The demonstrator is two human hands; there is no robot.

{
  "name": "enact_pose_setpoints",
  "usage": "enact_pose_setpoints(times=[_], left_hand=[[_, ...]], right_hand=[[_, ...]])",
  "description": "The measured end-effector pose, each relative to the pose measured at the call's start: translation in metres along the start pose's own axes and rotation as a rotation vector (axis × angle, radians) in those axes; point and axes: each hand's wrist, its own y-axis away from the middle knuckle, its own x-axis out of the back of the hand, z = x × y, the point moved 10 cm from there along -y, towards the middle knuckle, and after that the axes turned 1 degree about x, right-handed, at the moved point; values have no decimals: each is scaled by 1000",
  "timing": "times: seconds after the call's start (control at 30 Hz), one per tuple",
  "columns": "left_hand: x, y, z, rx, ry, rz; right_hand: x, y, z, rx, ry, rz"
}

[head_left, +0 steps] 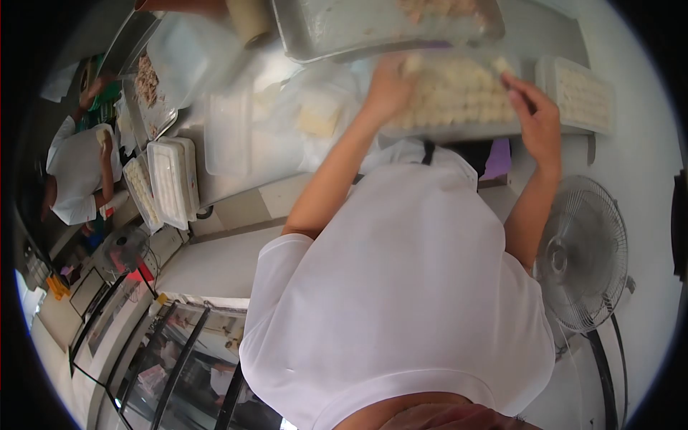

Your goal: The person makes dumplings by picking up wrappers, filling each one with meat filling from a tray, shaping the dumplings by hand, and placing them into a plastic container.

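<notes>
On the metal surface (276,154), rows of pale pieces (459,97) fill a clear box (401,132); the left hand (393,87) curls at its left end, the right hand's (537,115) bent fingertips meet one piece (whether either pinches, I cannot tell).

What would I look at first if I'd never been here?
Probably the big white shirt filling the middle and bottom. Next, near the top, the left hand and right hand on either side of rows of small pale pieces. Then the wire-caged fan on the right.
</notes>
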Motion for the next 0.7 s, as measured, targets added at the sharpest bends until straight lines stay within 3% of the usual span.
enact_pose_setpoints(times=[0.07,0.1,0.17,0.2,0.27,0.5,0.7], left_hand=[[-25,22,47,-655,-676,126],[-33,27,53,-654,-674,118],[-42,27,58,-428,-568,41],[-45,25,61,-428,-568,34],[-73,23,53,-483,-979,-137],[-70,15,45,-426,-953,-146],[-52,25,59,-611,-901,-106]], right_hand=[[2,6,5,-13,-16,19],[4,9,7,-19,-35,30],[7,15,12,-35,-30,35],[8,18,15,-46,-25,36],[12,26,23,-58,-33,62],[23,36,35,-93,-56,115],[17,29,49,-121,-95,116]])
